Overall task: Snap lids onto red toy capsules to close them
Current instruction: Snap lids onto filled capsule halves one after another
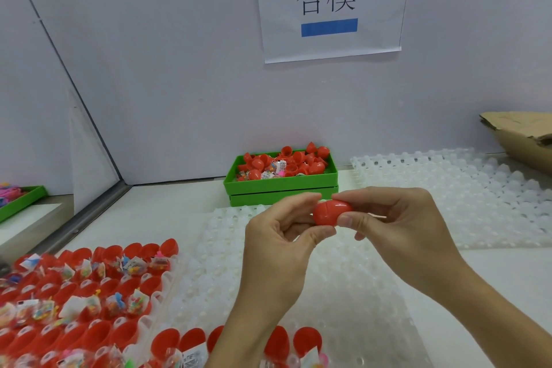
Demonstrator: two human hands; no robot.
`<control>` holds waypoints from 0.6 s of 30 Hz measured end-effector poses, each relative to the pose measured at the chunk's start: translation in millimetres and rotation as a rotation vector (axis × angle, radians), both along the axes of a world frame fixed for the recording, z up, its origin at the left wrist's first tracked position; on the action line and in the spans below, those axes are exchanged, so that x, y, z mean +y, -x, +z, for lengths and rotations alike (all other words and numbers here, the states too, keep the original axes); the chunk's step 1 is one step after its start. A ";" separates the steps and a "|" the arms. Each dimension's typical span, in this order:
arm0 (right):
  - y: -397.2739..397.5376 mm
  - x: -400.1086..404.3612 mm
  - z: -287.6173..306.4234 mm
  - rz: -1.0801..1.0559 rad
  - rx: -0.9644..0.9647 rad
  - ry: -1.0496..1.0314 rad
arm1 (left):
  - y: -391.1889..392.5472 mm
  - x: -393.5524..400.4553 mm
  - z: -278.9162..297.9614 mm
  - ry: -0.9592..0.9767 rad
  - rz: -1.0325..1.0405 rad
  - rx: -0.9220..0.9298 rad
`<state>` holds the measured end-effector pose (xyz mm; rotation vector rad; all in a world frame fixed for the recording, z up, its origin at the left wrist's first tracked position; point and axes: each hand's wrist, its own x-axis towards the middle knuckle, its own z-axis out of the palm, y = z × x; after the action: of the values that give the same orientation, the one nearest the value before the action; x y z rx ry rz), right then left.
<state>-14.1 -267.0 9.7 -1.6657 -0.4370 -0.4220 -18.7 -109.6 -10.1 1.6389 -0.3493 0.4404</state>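
The left hand [277, 236] and right hand [388, 218] pinch one red capsule [331, 212] between their fingers, held in front of the green tray [280, 188] (seam visible). Uneven squeeze could leave the lid cocked or let the capsule slip.

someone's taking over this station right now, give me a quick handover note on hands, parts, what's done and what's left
Left hand: pinches the left end of the red capsule in the air above the white tray.
Right hand: grips the capsule's right end. The two halves are together, with a seam line showing; I cannot tell whether it has fully snapped.
Parts: loose red lids and toy packets sit in the green bin by the wall. Open capsule halves, many holding toy packets, fill the tray at the lower left and along the near edge.
Done: this one capsule is joined or nearly so.
Left: set it down, then lid the many open halves.
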 end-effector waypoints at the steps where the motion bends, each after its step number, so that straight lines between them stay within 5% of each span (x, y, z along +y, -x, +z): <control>1: 0.2 -0.5 -0.3 0.001 0.006 -0.001 | 0.0 0.0 -0.1 -0.005 0.009 -0.001; 12: -1.9 1.8 -5.2 0.047 0.056 -0.056 | 1.0 -2.4 -1.1 -0.016 0.086 0.007; 18: -1.4 7.1 -9.9 0.020 0.072 -0.039 | -1.6 0.3 -6.2 -0.181 0.153 -0.085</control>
<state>-12.7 -259.9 -0.3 -1.6320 -0.3899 -0.3525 -17.1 -109.2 -16.4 1.8343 -0.3361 0.6092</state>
